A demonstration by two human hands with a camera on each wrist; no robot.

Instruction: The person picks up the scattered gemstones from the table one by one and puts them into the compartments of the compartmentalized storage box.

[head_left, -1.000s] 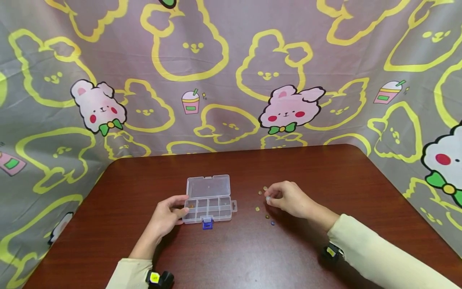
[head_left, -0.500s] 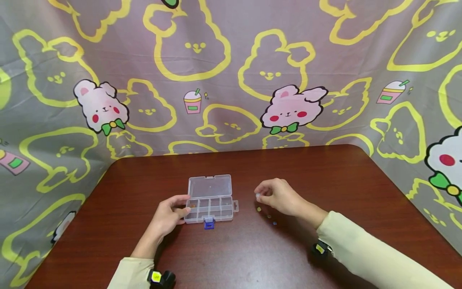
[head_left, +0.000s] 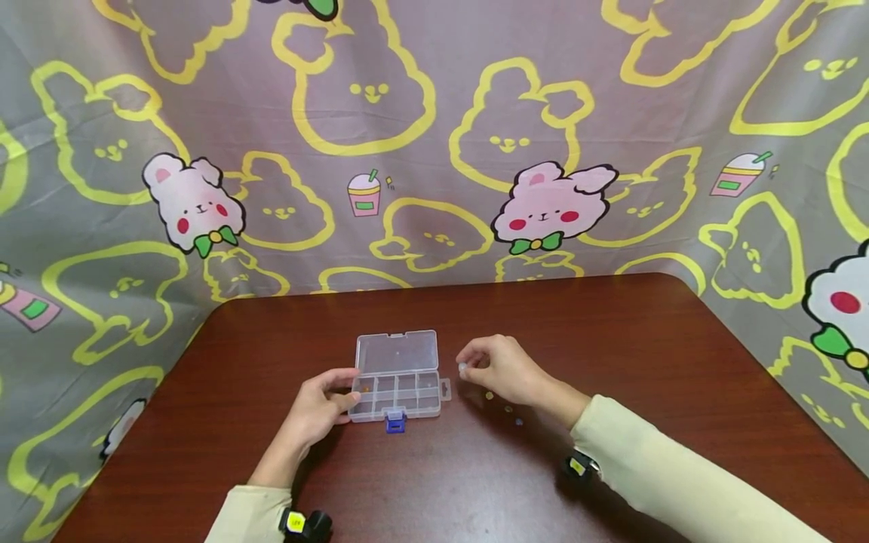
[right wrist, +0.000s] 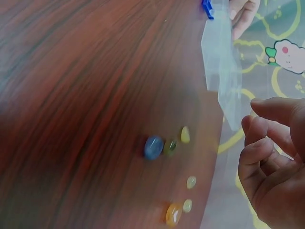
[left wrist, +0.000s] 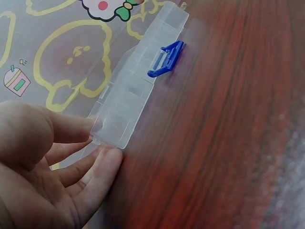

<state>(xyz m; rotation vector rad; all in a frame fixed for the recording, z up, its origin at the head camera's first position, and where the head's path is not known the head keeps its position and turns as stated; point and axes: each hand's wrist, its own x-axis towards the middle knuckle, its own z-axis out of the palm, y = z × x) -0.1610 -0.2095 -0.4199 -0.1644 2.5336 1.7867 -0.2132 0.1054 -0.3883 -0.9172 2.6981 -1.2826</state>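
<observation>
My left hand [head_left: 314, 409] grips the left end of a clear plastic compartment box [head_left: 426, 412], thumb at the near side and fingers behind. The box's lid [head_left: 397, 353] stands open at the back and a blue latch [head_left: 396, 424] hangs at its front. In the back left compartment lies a tiny orange bead [head_left: 366, 390]. My right hand [head_left: 508, 371] pinches a small whitish bead [head_left: 462, 367] just right of the box; in the right wrist view the fingers hide it. Below that hand are a blue bead [right wrist: 153, 148], a green bead [right wrist: 169, 146] and a yellow bead [right wrist: 185, 135].
An orange bead [right wrist: 173, 214] and two pale beads [right wrist: 191, 182] also lie on the brown wooden table [head_left: 434, 490]. A patterned cloth [head_left: 421, 151] hangs behind the table and along its sides.
My right hand has moved left toward the box, carrying the whitish bead away from the loose beads. The left hand keeps its hold on the box.
</observation>
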